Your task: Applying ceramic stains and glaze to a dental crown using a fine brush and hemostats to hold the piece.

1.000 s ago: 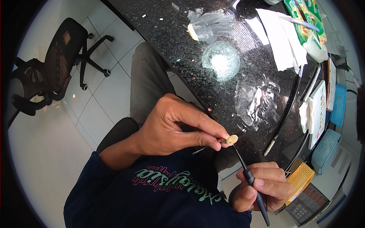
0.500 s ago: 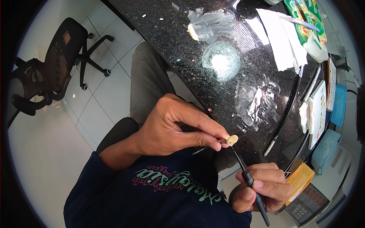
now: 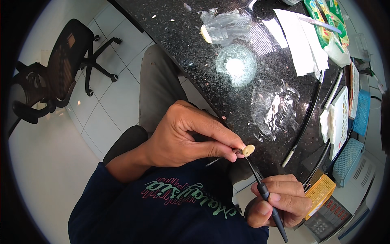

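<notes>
My left hand (image 3: 195,136) pinches a thin metal holder (image 3: 214,161), which looks like tweezers and is mostly hidden by the fingers. Just beyond the fingertips sits a small cream-yellow rounded piece (image 3: 249,150), like a dental crown, with a dark spot on its lower side. From the right, my right hand (image 3: 284,199) grips a slim black-handled tool (image 3: 263,190) in a pen-like hold. Its fine dark tip points up and left and meets the piece's lower edge; whether it is a brush or a point I cannot tell.
On the speckled black counter (image 3: 195,40) lie white smears (image 3: 278,105), a glass disc (image 3: 236,65) and white paper (image 3: 296,42). A black hose-like strip (image 3: 306,126), a blue basket (image 3: 348,162) and a yellow basket (image 3: 321,195) stand right. An office chair (image 3: 69,61) is left.
The black-handled tool's tip has shifted very slightly left along the piece's lower edge. The left hand and the piece look unmoved.
</notes>
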`<state>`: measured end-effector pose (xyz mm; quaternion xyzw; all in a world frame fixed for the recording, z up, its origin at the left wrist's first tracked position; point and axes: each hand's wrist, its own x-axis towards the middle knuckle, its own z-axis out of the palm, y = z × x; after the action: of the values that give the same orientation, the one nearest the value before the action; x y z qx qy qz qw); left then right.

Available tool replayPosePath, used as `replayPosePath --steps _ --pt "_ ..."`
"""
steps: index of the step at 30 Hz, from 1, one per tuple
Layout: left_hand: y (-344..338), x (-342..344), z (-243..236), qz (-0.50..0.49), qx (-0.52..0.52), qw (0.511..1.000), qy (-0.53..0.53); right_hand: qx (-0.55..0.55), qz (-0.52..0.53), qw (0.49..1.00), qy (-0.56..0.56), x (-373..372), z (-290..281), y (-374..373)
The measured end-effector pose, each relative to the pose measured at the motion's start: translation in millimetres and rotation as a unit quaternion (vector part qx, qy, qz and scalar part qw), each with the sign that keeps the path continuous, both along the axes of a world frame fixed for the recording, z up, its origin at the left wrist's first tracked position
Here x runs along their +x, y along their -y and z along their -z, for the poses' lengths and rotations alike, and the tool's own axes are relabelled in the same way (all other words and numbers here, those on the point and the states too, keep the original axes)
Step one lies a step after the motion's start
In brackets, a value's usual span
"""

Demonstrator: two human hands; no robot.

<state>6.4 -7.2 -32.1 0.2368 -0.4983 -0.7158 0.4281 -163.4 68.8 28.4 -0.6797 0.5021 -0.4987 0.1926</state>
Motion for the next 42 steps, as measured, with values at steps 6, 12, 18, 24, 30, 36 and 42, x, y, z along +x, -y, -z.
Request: replayPosePath --steps 6,12,18,24,30,36,42 --pt "1 0 -3 -0.004 -0.022 0.999 0.026 -0.018 -0.025 0.999 0.032 -5 4 1" --pt "4 3 -14 -0.018 -0.094 0.991 0.094 0.026 0.033 0.994 0.103 -9 0 -4" --pt "6 4 -16 -0.015 -0.128 0.983 0.131 0.055 0.013 0.998 0.020 -12 -1 -10" --pt "6 4 -17 -0.018 -0.128 0.982 0.136 0.045 0.003 0.999 0.002 -11 -3 -7" --pt "7 4 -17 -0.018 -0.132 0.981 0.142 0.023 -0.013 0.999 -0.018 -8 -3 -2" --pt "6 3 -16 -0.020 -0.131 0.982 0.138 0.034 -0.035 0.999 -0.017 -14 -3 -2" --pt "6 3 -15 -0.022 -0.132 0.982 0.134 0.014 -0.009 1.000 -0.022 -8 -4 -2"
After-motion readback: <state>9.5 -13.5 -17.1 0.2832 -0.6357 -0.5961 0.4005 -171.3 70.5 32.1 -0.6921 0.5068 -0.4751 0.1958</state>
